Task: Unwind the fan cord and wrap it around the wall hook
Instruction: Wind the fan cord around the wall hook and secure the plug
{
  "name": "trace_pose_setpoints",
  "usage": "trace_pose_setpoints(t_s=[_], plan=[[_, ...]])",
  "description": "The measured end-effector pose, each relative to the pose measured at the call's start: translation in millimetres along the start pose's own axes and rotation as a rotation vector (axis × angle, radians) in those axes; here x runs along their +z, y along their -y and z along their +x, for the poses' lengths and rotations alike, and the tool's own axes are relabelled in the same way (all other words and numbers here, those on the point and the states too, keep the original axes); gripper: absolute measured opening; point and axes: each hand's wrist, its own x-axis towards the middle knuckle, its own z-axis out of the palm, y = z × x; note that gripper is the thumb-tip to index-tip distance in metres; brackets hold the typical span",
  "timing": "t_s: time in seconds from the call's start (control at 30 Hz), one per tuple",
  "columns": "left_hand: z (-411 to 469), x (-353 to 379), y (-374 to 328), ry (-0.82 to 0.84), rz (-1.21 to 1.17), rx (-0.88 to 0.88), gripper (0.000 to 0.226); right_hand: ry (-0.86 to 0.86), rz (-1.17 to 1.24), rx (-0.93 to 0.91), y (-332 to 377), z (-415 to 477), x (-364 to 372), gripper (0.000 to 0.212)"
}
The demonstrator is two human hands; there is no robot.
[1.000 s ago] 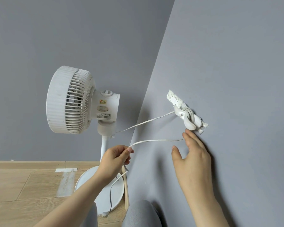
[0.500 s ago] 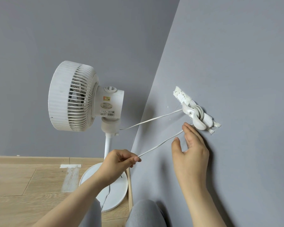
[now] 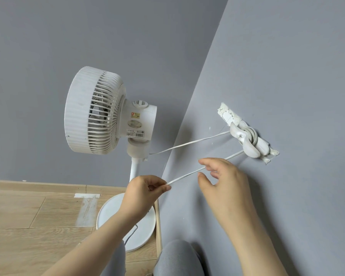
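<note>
A white pedestal fan (image 3: 100,112) stands in the room corner on a round base (image 3: 116,214). Its white cord (image 3: 189,144) runs from the fan neck to a white wall hook (image 3: 247,142) on the right wall, where it is looped a few turns. A second stretch of cord comes back from the hook, taut, to my left hand (image 3: 143,194), which pinches it between thumb and fingers. My right hand (image 3: 221,180) hovers at that stretch with fingers spread around it; whether it touches the cord I cannot tell. The loose cord end hangs down over the base.
Grey walls meet in a corner behind the fan. The wood floor (image 3: 38,226) carries a strip of pale tape (image 3: 88,208). A wooden skirting board (image 3: 157,226) runs along the right wall. My knees in grey trousers (image 3: 177,257) are at the bottom.
My right hand left the wall below the hook and moved left to the taut cord. My left hand kept its pinch, with the cord pulled straight.
</note>
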Motion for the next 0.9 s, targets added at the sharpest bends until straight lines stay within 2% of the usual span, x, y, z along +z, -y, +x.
trace_pose_setpoints(t_s=[0.2,0.37,0.5,0.63,0.73,0.83,0.9], plan=[[0,-3,1,-0.169,0.105,0.031,0.026,0.199,-0.22,-0.144,10,23,13,0.039],[-2,-6,6,-0.064,0.067,0.088,0.017,0.337,-0.363,-0.176,14,39,30,0.041],[-2,-17,18,-0.069,0.102,0.088,0.013,0.399,-0.46,-0.184,12,49,43,0.031],[-2,-26,23,-0.069,-0.006,0.059,0.025,0.432,-0.474,-0.206,15,62,51,0.02],[1,-26,17,-0.076,-0.184,0.016,0.015,0.455,-0.436,-0.195,19,79,50,0.015],[5,-25,5,-0.001,-0.318,-0.016,0.01,0.477,-0.419,-0.212,20,99,48,0.013],[7,-24,0,0.051,-0.344,-0.045,0.02,0.472,-0.443,-0.231,19,112,48,0.014]])
